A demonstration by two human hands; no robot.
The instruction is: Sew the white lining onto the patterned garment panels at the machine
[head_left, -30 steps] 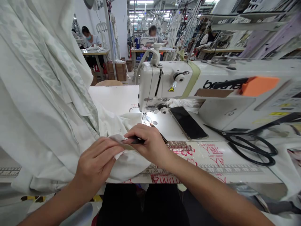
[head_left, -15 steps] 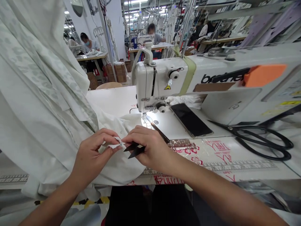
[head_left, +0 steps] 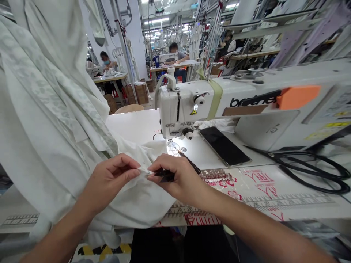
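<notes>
My left hand (head_left: 111,179) pinches a small white fabric piece (head_left: 144,171) between thumb and fingers, just above the white garment (head_left: 52,120) that hangs from upper left onto the table. My right hand (head_left: 178,177) is closed round small black thread snips (head_left: 163,175), its fingertips meeting the same white piece. Both hands sit just in front of the needle of the white Brother sewing machine (head_left: 219,98).
A dark phone (head_left: 224,146) lies under the machine arm. Large black scissors (head_left: 307,166) rest on the right. The table (head_left: 260,186) has red writing and a printed ruler along its front edge. Other people work at tables far behind.
The snips were open-bladed half a second ago and now lie tucked in my right hand. My hands have drawn closer together on the small white piece.
</notes>
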